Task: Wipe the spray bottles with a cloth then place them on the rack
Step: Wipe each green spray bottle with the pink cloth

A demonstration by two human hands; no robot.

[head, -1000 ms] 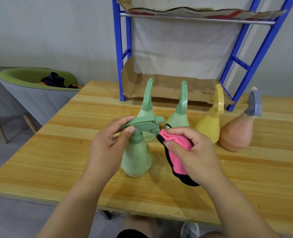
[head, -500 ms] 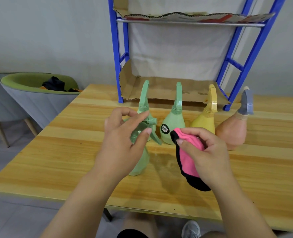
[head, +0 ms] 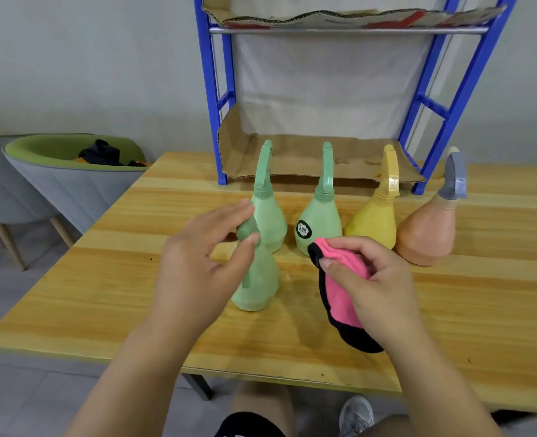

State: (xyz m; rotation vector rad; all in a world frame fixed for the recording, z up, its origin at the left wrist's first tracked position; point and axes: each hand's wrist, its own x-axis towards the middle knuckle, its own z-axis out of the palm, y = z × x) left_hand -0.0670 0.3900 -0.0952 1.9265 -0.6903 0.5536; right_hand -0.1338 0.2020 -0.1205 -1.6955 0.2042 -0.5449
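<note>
On the wooden table point(head: 103, 294), before the blue rack point(head: 212, 89), the left hand point(head: 198, 266) reaches forward, thumb and forefinger pinching the top of the upright near green bottle point(head: 257, 288). Beside it, the right hand point(head: 377, 279) curls round the bunched pink cloth point(head: 339, 298).

- The left hand point(head: 198, 272) pinches the sprayer top of the near green bottle point(head: 257, 285), which stands on the table point(head: 103, 279) just right of its palm.
- The right hand point(head: 374, 288) grips a pink cloth point(head: 339, 294) with a black edge, bunched under its thumb and hanging down left of its palm, apart from that bottle.
- Beyond the fingertips stand a plain green bottle point(head: 268, 216), a labelled green bottle point(head: 319, 222), a yellow bottle point(head: 374, 222) and an orange bottle point(head: 428, 231).
- Farther beyond rises the blue rack point(head: 212, 89).
</note>
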